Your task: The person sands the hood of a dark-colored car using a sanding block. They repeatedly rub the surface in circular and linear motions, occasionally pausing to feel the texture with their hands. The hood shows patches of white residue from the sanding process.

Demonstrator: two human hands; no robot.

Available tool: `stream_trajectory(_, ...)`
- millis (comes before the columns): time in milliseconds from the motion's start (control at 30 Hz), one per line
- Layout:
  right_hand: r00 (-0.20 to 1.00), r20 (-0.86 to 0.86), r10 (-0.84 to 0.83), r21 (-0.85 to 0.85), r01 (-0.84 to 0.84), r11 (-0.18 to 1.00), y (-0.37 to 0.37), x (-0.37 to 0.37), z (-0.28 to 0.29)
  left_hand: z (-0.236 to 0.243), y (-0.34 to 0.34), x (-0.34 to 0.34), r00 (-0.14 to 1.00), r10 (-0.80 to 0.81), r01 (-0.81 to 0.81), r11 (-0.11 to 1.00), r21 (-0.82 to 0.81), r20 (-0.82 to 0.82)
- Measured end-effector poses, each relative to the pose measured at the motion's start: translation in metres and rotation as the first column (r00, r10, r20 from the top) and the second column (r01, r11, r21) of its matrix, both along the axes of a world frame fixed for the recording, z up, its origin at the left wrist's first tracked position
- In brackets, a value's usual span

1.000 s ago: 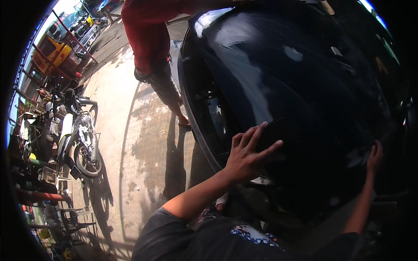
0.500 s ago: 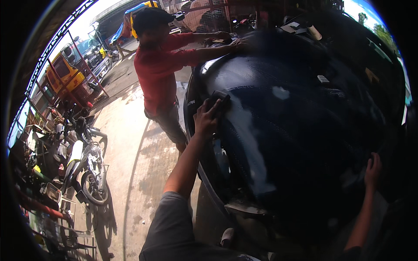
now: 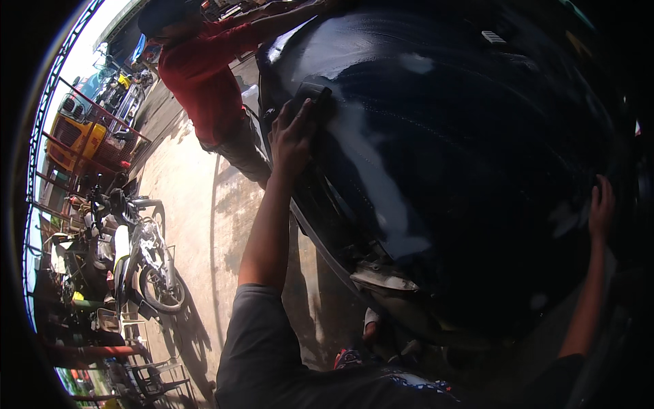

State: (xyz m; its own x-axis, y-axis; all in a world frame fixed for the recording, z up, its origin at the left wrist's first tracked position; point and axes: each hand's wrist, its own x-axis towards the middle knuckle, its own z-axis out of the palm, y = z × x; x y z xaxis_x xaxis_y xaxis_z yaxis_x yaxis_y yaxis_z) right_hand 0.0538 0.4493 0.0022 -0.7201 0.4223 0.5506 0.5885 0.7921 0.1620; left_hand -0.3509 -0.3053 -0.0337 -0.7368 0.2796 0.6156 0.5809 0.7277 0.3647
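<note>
A dark, glossy car hood point(image 3: 477, 170) fills the middle and right, with wet-looking streaks and pale reflections on its surface. My left hand point(image 3: 293, 140) is closed on a dark hand-sized block point(image 3: 315, 94), which looks like a sanding block, at the hood's left edge. The underside of the block is hidden. At the right edge of the hood my right hand point(image 3: 601, 208) lies with its fingers stretched out and nothing visible in them. Below the hood's near left corner shows a headlight point(image 3: 383, 277).
Across the hood's far left corner a person in a red shirt point(image 3: 199, 71) leans in, both arms reaching onto the car. A motorcycle point(image 3: 158, 273) stands on the concrete floor point(image 3: 197, 204) at left, beside piled scrap and chairs. Farther off is a yellow vehicle point(image 3: 71, 140).
The view has tilted downward and turned, so the car and the person in red sit higher in the picture. My left hand stays on the block near the hood's left edge.
</note>
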Motion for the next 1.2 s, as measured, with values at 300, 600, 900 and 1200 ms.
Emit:
stream_trajectory(300, 0.999, -0.035, -0.007, -0.056, 0.005, 0.998, -0.029, -0.014, 0.016, 0.018, 0.04, 0.088, 0.995, 0.088, -0.088, 0.996, 0.0, 0.053)
stream_trajectory(600, 1.0, -0.001, 0.007, -0.025, -0.007, 1.0, -0.023, -0.015, 0.015, -0.059, 0.117, 0.342, 0.904, -0.426, 0.423, 0.879, -0.221, 0.035)
stream_trajectory(900, 0.999, -0.038, -0.027, -0.061, 0.025, 0.998, -0.038, -0.019, 0.021, 0.024, 0.053, 0.094, 0.947, 0.301, -0.31, 0.948, 0.067, 0.114)
stream_trajectory(1200, 0.997, -0.073, -0.011, -0.026, 0.009, 1.0, -0.037, -0.022, 0.015, 0.004, 0.094, 0.297, 0.982, -0.15, 0.154, 0.987, 0.032, -0.113)
